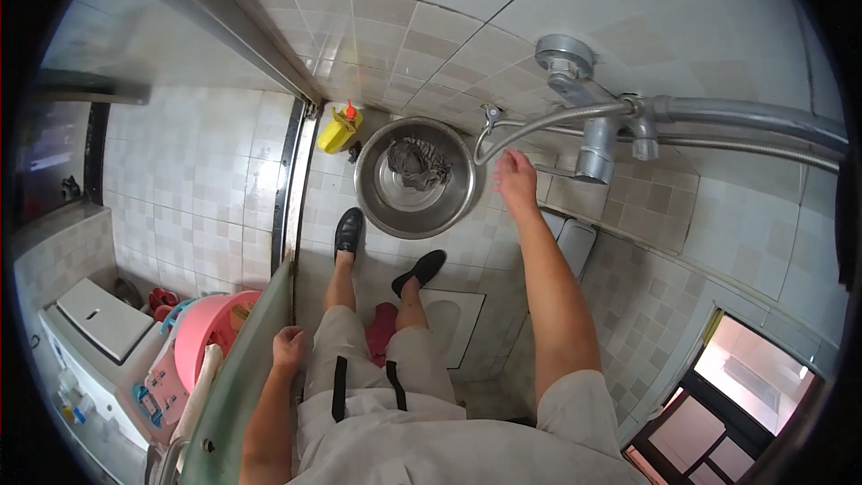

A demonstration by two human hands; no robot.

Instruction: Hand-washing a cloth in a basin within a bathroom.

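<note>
My right hand (516,183) reaches forward with its fingers partly spread and nothing visible in them. It is just below a flexible metal hose (539,119) and left of the wall mixer tap (594,148). In front of my feet a round steel basin (365,181) stands on the floor, right of centre. A crumpled dark grey, partly striped cloth (415,164) lies inside it. Low on the wall behind the basin is a small metal tap (491,114). My left hand (287,348) hangs beside my left thigh, its fingers loosely curled, and nothing shows in it.
A yellow bottle with a red cap (339,128) stands left of the basin. Right of my feet a squat toilet (453,323) is set in the floor. A greenish glass door panel (242,377) edges my left side, with a pink tub (193,341) and white washing machine (94,323) beyond.
</note>
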